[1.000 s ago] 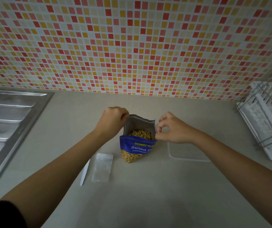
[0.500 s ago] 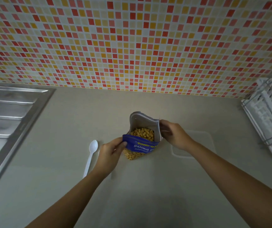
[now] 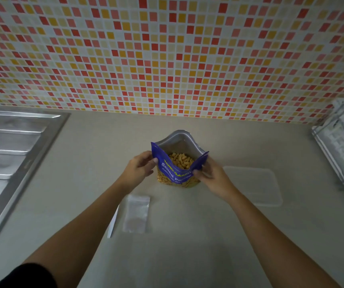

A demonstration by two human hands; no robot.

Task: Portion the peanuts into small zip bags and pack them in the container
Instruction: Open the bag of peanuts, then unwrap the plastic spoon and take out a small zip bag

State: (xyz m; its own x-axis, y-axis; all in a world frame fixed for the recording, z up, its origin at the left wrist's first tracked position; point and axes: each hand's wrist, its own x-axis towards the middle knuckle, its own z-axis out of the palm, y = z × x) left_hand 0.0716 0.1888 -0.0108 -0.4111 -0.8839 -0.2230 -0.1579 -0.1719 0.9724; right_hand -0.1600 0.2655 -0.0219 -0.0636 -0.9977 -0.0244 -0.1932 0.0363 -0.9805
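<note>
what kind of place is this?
Likely a home kitchen: a steel sink with a drainboard set into the counter, a mosaic tile backsplash behind it, and a dish rack at the right.

Before you, the peanut bag (image 3: 175, 175) is glossy blue plastic with a silvery foil lining. The zip bag (image 3: 136, 214) is thin clear plastic, the container (image 3: 254, 183) cloudy plastic, the tabletop (image 3: 187, 250) smooth and matt, and the sink (image 3: 11, 154) brushed metal.
</note>
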